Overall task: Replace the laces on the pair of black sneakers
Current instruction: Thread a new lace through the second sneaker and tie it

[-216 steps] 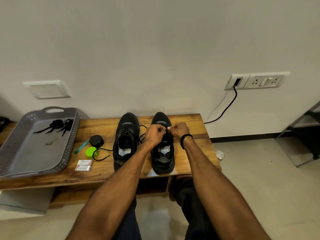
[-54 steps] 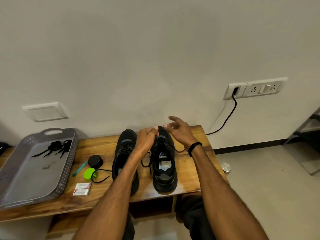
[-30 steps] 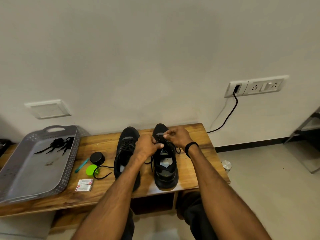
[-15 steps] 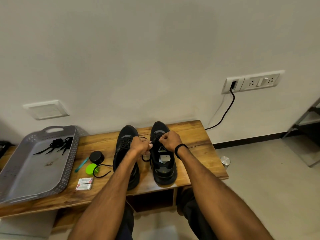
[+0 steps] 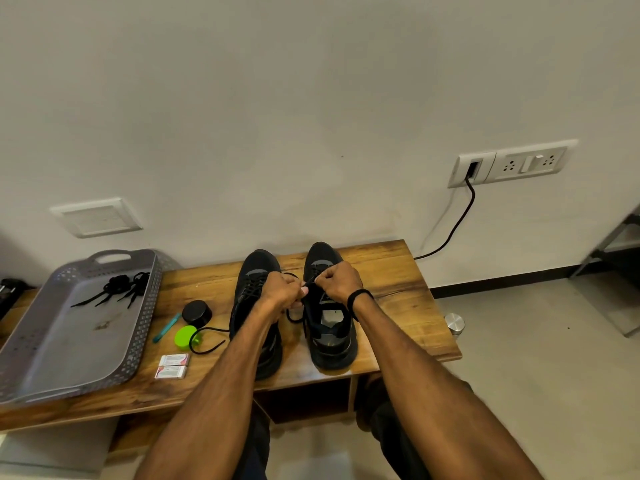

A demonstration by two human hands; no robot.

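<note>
Head view showed the left hand (image 5: 282, 291) and right hand (image 5: 337, 284) curled at frame centre, knuckles almost touching, each pinching a strand of the black lace (image 5: 290, 319) over the tongue of the right-side sneaker (image 5: 329, 337). This stood just beside the left-side sneaker (image 5: 254, 282) on the bench (image 5: 398, 299). The step seemed to be threading or tying at the upper eyelets. The next move probably called for drawing both strands evenly taut. More laces (image 5: 117, 289) lay in the grey tray (image 5: 45, 341) at centre left.
</note>
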